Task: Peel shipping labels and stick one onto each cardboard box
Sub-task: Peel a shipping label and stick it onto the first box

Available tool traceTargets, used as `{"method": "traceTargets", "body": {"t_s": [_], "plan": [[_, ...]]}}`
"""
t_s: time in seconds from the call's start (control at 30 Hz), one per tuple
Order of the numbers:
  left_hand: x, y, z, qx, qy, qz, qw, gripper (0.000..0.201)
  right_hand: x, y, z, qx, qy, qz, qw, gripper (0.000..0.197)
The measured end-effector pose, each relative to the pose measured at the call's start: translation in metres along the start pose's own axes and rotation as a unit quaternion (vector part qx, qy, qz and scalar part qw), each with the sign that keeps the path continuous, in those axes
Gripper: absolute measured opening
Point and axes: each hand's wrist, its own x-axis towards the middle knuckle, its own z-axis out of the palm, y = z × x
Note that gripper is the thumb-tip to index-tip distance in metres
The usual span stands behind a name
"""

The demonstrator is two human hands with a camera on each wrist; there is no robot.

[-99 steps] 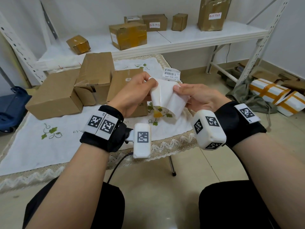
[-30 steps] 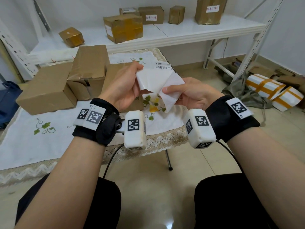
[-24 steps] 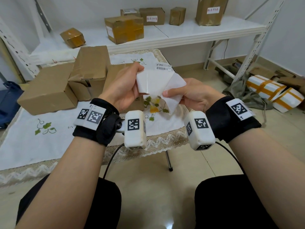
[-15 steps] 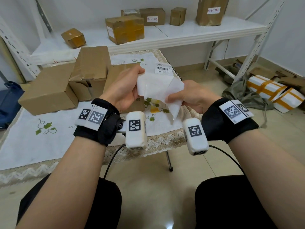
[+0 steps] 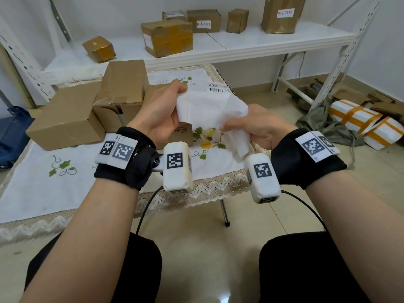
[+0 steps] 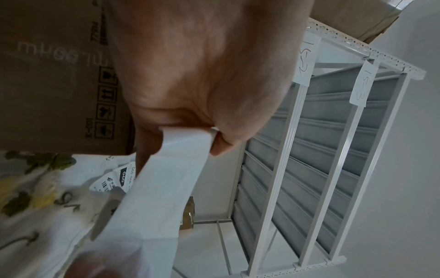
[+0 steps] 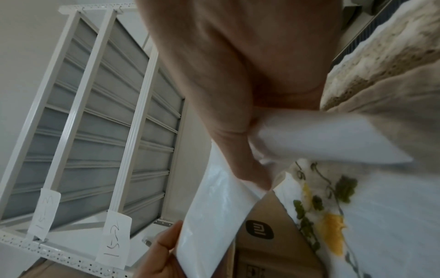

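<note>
Both hands hold a white label sheet (image 5: 205, 111) above the table's near right corner. My left hand (image 5: 161, 114) pinches its upper left corner, thumb over the edge (image 6: 188, 135). My right hand (image 5: 258, 125) grips the crumpled right part of the sheet (image 7: 309, 135), with a strip hanging down from it. A printed barcode label (image 5: 217, 88) lies on the cloth behind the sheet. Three cardboard boxes sit on the table: a large box (image 5: 65, 117) at left, a taller box (image 5: 122, 88) beside it, and a flat box (image 5: 183, 132) mostly hidden behind my left hand.
The table carries a white embroidered cloth (image 5: 65, 182) with a lace edge. Behind it a white shelf (image 5: 262, 42) bears several taped boxes, some with handwritten labels. White parcels with orange tape (image 5: 363, 121) lie on the floor at right. A blue object (image 5: 13, 132) sits at far left.
Over the last seconds the curled sheet was spread wider between my hands. My right hand has turned and drawn its part down and toward me, crumpling it. My left hand keeps its pinch.
</note>
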Motion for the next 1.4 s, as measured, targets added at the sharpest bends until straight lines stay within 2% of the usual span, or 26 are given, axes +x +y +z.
{"method": "traceTargets", "body": {"t_s": [0.27, 0.5, 0.77, 0.97, 1.1, 1.13, 1.23, 1.4], "plan": [[0.003, 0.002, -0.006, 0.021, 0.005, -0.003, 1.000, 0.014, -0.001, -0.001, -0.002, -0.012, 0.005, 0.019, 1.000, 0.040], [0.004, 0.003, -0.009, 0.019, 0.018, -0.004, 1.000, 0.012, -0.008, -0.005, -0.005, -0.035, 0.003, 0.063, 0.997, 0.027], [0.008, 0.003, -0.014, 0.012, 0.018, -0.006, 1.000, 0.008, -0.002, -0.003, -0.007, -0.034, -0.004, 0.104, 0.994, 0.055], [0.011, 0.003, -0.018, 0.009, 0.036, -0.004, 0.999, 0.009, -0.004, -0.005, -0.007, -0.015, 0.008, 0.111, 0.994, 0.042], [0.012, 0.008, -0.026, -0.027, 0.051, 0.002, 0.998, 0.015, -0.008, -0.005, -0.010, 0.059, 0.006, 0.126, 0.990, 0.017], [0.011, 0.010, -0.029, -0.037, 0.050, 0.003, 0.998, 0.018, -0.010, -0.005, -0.010, 0.076, 0.005, 0.127, 0.989, 0.017], [0.008, 0.015, -0.032, -0.064, 0.045, 0.014, 0.997, 0.019, -0.007, -0.001, -0.007, 0.087, 0.020, 0.111, 0.990, 0.035], [0.007, 0.017, -0.033, -0.095, 0.034, 0.034, 0.994, 0.019, -0.003, -0.003, 0.000, 0.100, 0.045, 0.074, 0.991, 0.028]]}}
